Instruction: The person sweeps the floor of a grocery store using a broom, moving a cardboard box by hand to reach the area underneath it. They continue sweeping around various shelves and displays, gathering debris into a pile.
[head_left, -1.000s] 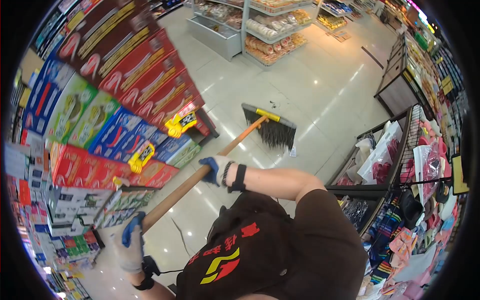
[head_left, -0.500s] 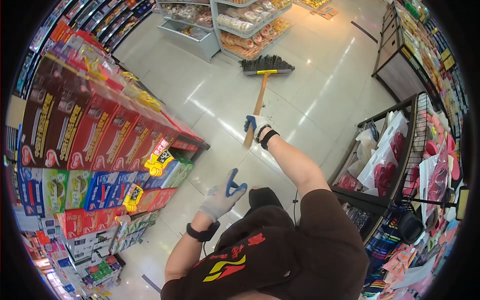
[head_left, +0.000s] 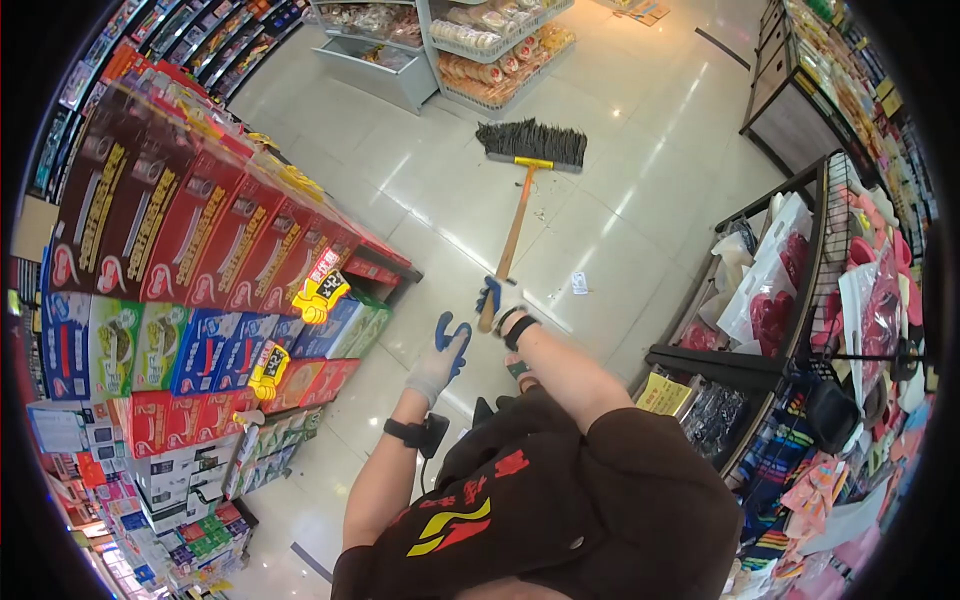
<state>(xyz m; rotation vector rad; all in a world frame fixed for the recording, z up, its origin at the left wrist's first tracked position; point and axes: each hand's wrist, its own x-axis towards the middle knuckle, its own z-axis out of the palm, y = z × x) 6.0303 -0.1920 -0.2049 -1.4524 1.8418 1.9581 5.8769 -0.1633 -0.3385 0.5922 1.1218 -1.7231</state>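
A broom [head_left: 540, 143] with dark bristles, a yellow collar and a wooden handle lies head outward over the tiled floor [head_left: 400, 170]. My right hand [head_left: 500, 298], in a white and blue glove, is wrapped round the handle near its lower end. To its left, my left hand [head_left: 440, 362] wears a matching glove; thumb and fingers are apart and nothing is between them. Small dark bits of debris [head_left: 541, 214] are scattered beside the handle. Further right on the tiles is a small whitish piece of paper [head_left: 580, 283].
Stacked red and brown boxes [head_left: 190, 240] on a display stand at left. A rack of packaged bread [head_left: 490, 70] is beyond the broom head. At right are a dark slipper rack [head_left: 765, 355] and a wooden shelf unit [head_left: 785, 120].
My right hand has drawn the broom handle nearer to my body, and the bristles now show more fully. My left hand has shifted slightly outward. The paper has come into view.
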